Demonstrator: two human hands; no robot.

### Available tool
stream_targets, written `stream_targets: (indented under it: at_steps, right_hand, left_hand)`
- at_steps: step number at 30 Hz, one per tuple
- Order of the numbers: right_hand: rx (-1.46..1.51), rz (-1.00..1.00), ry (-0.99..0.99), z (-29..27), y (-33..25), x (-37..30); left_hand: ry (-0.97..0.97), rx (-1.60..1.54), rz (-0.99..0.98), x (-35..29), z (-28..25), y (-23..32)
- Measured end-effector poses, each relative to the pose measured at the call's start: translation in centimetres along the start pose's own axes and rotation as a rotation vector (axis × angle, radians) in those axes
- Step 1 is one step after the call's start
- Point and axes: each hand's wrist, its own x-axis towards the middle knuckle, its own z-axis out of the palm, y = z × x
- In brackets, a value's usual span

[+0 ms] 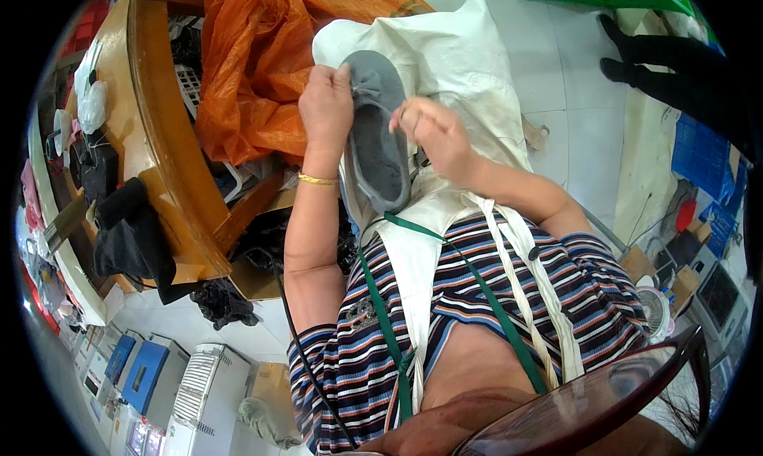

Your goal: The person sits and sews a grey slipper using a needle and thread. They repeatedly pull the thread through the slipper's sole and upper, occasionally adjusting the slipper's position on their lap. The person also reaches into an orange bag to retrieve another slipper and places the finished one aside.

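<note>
Tiled floor [584, 82] flanks white apron [469, 70]; left hand [326, 106] grips grey shoe [377, 150], right hand [437, 136] curled closed.

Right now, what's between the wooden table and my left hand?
In the head view, mainly crumpled orange sheeting lies between the wooden table and your left hand, which holds the grey shoe.

A: Here it is, 1 soft grey shoe [377, 150], just left of centre!
B: Toe [375, 60] far, heel [388, 202] near, tilting slightly right!
A: Gathered, bow-like trim [369, 82] on top!
B: And the opening faces up, darker grey lining [377, 134] on show!
</note>
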Motion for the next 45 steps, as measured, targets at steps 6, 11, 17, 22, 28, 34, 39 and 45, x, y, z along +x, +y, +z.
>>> stream_targets:
  at_steps: [6, 11, 17, 22, 28, 34, 39, 45]
  right_hand:
    - [-0.328, -0.257, -0.167, 0.7, -0.8, 0.2]
    - [-0.496, -0.555, -0.148, 0.8, -0.1, 0.5]
    - [-0.682, -0.699, -0.349, 1.3, 0.4, 0.2]
    - [-1.031, -0.864, -0.54, 1.8, 0.4, -0.3]
    - [-0.856, -0.602, -0.488, 0.0, -4.3, -2.2]
    - [-0.088, 0.233, -0.107, -1.7, -2.7, -0.5]
    - [-0.171, 0.489, -0.049, -1.4, -1.3, 1.8]
    - [-0.261, 0.444, -0.033, -1.1, -0.6, 2.2]
  left_hand:
    - [-0.053, 0.044, 0.017, 0.0, 0.1, -0.3]
    - [0.076, 0.137, 0.314, 1.0, -2.8, 2.1]
    - [-0.446, 0.223, 0.18, 0.7, -4.9, 6.2]
    - [-0.368, 0.509, 0.235, 0.7, -3.2, 7.0]
    - [-0.28, 0.258, 0.015, 0.5, -3.0, 4.4]
    - [-0.289, -0.396, -0.305, -0.5, -2.9, 2.3]
    - [-0.263, -0.498, -0.337, -1.4, -3.2, 3.1]
    - [-0.225, -0.513, -0.342, -1.9, -3.0, 3.5]
